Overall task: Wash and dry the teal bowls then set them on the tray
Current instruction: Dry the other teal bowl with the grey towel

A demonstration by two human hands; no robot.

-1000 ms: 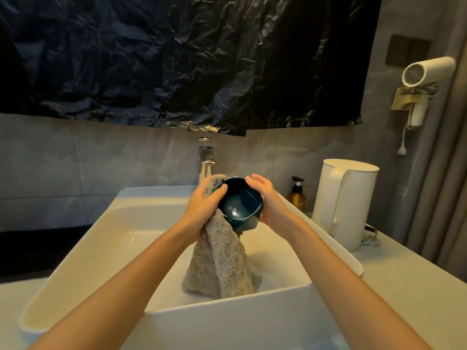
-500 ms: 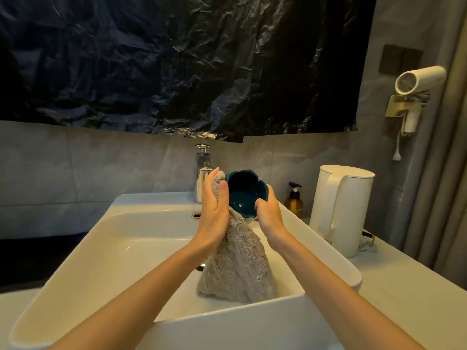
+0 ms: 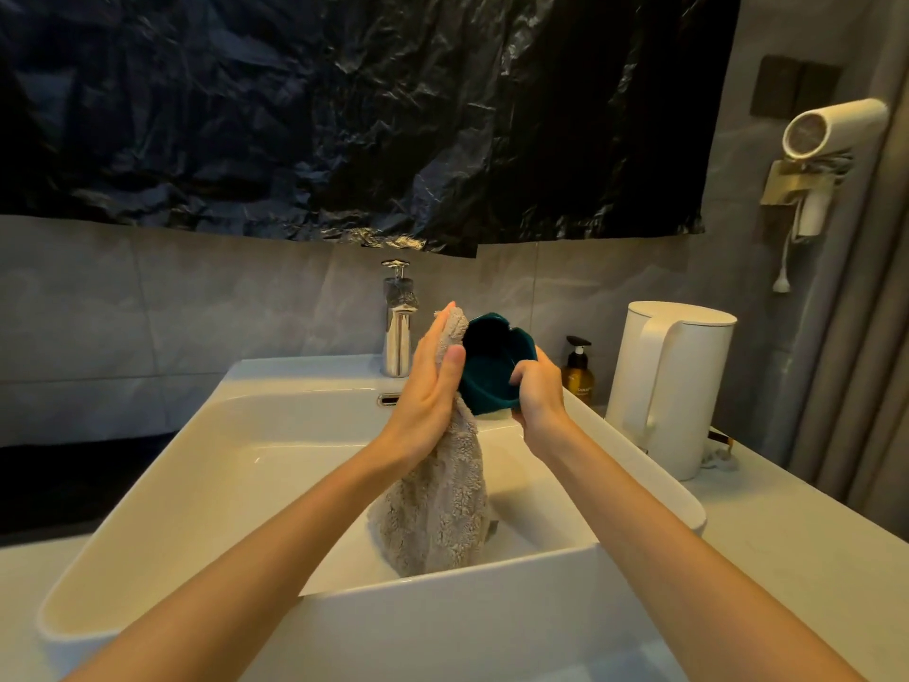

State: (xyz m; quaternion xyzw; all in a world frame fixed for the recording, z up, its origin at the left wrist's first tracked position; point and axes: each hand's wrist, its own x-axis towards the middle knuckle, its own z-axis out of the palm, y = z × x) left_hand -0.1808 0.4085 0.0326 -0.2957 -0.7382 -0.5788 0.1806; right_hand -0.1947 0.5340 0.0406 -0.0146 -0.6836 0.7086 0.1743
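Note:
A teal bowl point(image 3: 489, 366) with a wavy rim is held up over the white sink point(image 3: 275, 465), its opening tilted toward the left. My right hand point(image 3: 538, 391) grips its lower right rim with curled fingers. My left hand point(image 3: 433, 381) holds a beige fluffy towel point(image 3: 435, 504) against the bowl's left side, fingers straight and thumb over the cloth. The towel hangs down into the basin. No tray and no other bowl are in view.
A chrome tap point(image 3: 398, 322) stands behind the sink. On the counter to the right are an amber pump bottle point(image 3: 578, 371) and a white kettle point(image 3: 674, 381). A hair dryer point(image 3: 826, 135) hangs on the right wall. Black plastic sheeting covers the wall above.
The bowl has been turned in my hands, its opening now facing more to the left. My left hand has straightened up against the towel, and my right hand has shifted to the lower rim.

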